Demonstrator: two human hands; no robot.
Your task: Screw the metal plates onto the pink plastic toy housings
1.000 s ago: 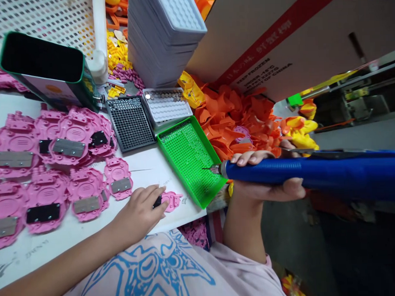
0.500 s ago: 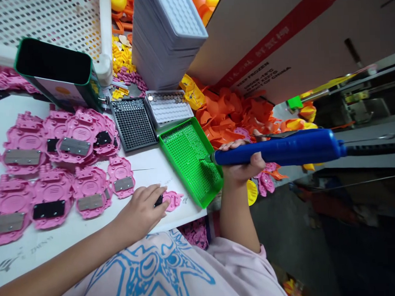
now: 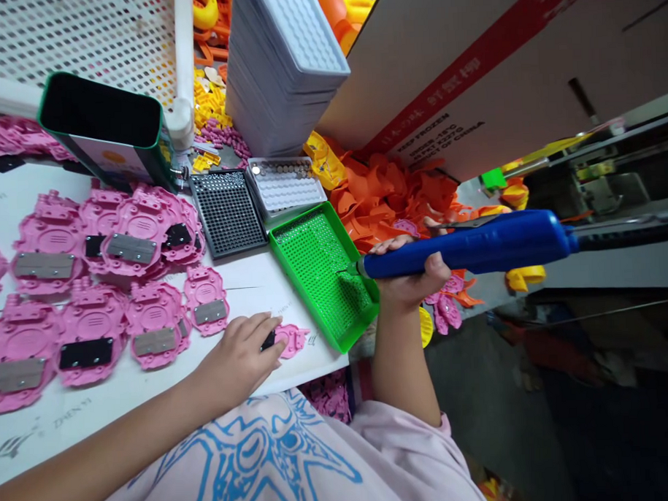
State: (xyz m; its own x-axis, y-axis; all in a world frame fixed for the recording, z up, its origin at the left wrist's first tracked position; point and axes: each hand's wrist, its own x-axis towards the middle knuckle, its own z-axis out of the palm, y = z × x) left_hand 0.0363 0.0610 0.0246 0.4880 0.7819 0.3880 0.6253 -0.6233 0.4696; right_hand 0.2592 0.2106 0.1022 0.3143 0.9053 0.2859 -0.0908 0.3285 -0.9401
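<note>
My right hand (image 3: 408,270) is wrapped round a blue electric screwdriver (image 3: 470,246), held nearly level with its cord trailing off to the right. The bit points left, its tip over the green perforated tray (image 3: 290,245), where small shiny screws are scattered. Whether a screw sits on the tip is too small to tell. On the white-covered table, my left hand (image 3: 247,359) lies over a pink plastic housing (image 3: 290,340) with a black plate, its fingers curled onto it and hiding part of it. Left of that hand lie several pink housings (image 3: 150,323) with grey or black screwed-on plates.
A black perforated tray (image 3: 228,214) and a white tray of small round parts (image 3: 285,183) adjoin the green one. Behind stand a tall stack of white trays (image 3: 273,84), a green tin (image 3: 103,134) and a cardboard box (image 3: 470,78). Orange parts (image 3: 376,198) are heaped at right.
The view has shifted slightly. The screwdriver's rear end is a little higher, while its tip stays over the green tray. My left hand keeps its place on the pink housing.
</note>
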